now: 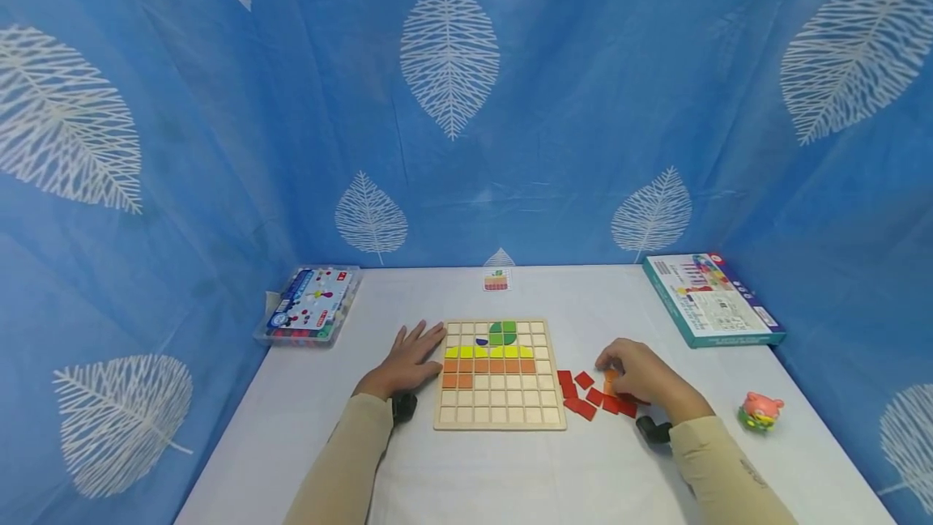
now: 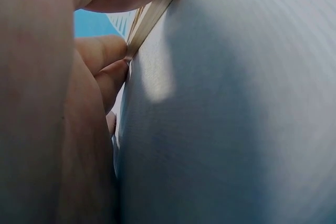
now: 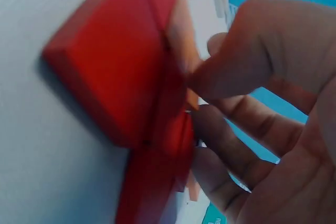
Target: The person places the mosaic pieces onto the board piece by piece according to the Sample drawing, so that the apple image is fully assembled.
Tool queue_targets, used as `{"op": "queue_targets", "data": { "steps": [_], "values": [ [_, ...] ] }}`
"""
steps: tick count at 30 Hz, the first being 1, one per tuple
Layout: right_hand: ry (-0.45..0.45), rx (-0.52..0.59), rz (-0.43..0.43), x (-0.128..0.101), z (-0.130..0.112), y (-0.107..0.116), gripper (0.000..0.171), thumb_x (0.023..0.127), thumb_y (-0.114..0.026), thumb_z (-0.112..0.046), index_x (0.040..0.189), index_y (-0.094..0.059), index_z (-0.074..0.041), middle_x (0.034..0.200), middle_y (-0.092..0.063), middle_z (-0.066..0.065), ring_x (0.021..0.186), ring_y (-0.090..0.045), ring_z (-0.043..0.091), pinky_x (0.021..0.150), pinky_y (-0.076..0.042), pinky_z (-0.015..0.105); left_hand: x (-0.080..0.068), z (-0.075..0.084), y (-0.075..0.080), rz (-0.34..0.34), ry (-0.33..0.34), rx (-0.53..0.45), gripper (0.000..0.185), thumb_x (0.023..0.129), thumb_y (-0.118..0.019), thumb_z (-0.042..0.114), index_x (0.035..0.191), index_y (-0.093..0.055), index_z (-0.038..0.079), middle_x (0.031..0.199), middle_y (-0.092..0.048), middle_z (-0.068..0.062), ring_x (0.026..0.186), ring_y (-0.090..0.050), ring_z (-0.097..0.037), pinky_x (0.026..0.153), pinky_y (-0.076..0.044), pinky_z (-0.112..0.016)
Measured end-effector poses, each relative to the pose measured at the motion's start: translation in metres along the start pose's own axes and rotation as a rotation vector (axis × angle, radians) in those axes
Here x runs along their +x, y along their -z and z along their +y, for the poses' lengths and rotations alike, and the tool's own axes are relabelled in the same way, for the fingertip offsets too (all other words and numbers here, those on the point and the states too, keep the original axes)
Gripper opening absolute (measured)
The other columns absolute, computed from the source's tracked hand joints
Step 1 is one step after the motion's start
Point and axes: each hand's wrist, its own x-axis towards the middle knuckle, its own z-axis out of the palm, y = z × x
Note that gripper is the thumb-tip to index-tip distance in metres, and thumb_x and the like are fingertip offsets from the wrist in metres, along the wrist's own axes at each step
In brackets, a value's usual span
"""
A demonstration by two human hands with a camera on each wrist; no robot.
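Note:
A wooden grid board (image 1: 503, 417) lies flat on the white table. On it sit green pieces (image 1: 503, 334), a small dark blue piece (image 1: 481, 341), a row of yellow pieces (image 1: 488, 352), a row of orange tiles (image 1: 488, 366) and two more orange tiles below at the left. My left hand (image 1: 408, 361) rests palm down with fingers extended, its thumb and fingertips against the board's left edge. To the board's right, my right hand (image 1: 645, 375) bends over loose red tiles (image 1: 581, 407). Its thumb and forefinger pinch an orange tile (image 3: 182, 30) among the red ones.
A small picture card (image 1: 497, 279) stands behind the board. At the back left is a clear plastic case (image 1: 309, 306), at the back right a green-edged box (image 1: 714, 298). A pink toy figure (image 1: 760, 410) sits right of my right hand. A blue leaf-patterned cloth (image 1: 510, 144) surrounds the table.

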Motion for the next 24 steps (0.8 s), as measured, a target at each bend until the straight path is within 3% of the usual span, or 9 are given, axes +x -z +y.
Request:
{"op": "queue_targets", "data": {
  "steps": [17, 24],
  "values": [
    [0.009, 0.009, 0.066, 0.0000, 0.0104, -0.0033, 0.026, 0.082, -0.088, -0.009, 0.105, -0.077, -0.008, 0.092, -0.065, 0.002, 0.086, -0.059, 0.024, 0.076, -0.059, 0.036, 0.0022, -0.0031, -0.0024, -0.012, 0.007, 0.013, 0.073, 0.099, -0.054, 0.041, 0.167, -0.034, 0.020, 0.172, -0.027, 0.005, 0.160, -0.006, -0.026, 0.125, 0.007, -0.051],
    [0.021, 0.002, 0.099, 0.0012, 0.0026, -0.0061, 0.024, 0.083, -0.087, -0.010, 0.104, -0.076, -0.007, 0.091, -0.066, 0.002, 0.083, -0.059, 0.023, 0.076, -0.059, 0.037, 0.0011, -0.0010, -0.0018, -0.004, 0.007, 0.020, 0.075, 0.098, -0.053, 0.043, 0.167, -0.035, 0.020, 0.172, -0.027, 0.005, 0.160, -0.006, -0.026, 0.125, 0.007, -0.051]
  ]
}}
